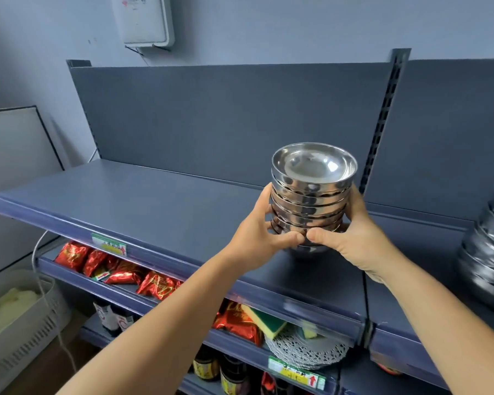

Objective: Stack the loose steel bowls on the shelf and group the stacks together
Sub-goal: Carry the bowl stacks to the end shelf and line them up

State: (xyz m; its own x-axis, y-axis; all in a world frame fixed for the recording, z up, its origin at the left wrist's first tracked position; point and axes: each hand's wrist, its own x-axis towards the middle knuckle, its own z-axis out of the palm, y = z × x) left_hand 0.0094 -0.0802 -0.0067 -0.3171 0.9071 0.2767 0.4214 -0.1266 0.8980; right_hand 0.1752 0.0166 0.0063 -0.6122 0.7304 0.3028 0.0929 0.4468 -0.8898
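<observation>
Gripping the bowl stack (311, 195) low between left hand (261, 235) and right hand (351, 232) above the shelf (154, 201), tall stack is risking tipping toward second stack (488, 252) if jolted.

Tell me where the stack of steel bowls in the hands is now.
The bowl stack is right of centre on the top shelf, between left hand and right hand.

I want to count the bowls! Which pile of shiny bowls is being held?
The pile of bowls in the middle of the shelf. The left hand and right hand grip its sides. The other pile, far right, is untouched.
</observation>
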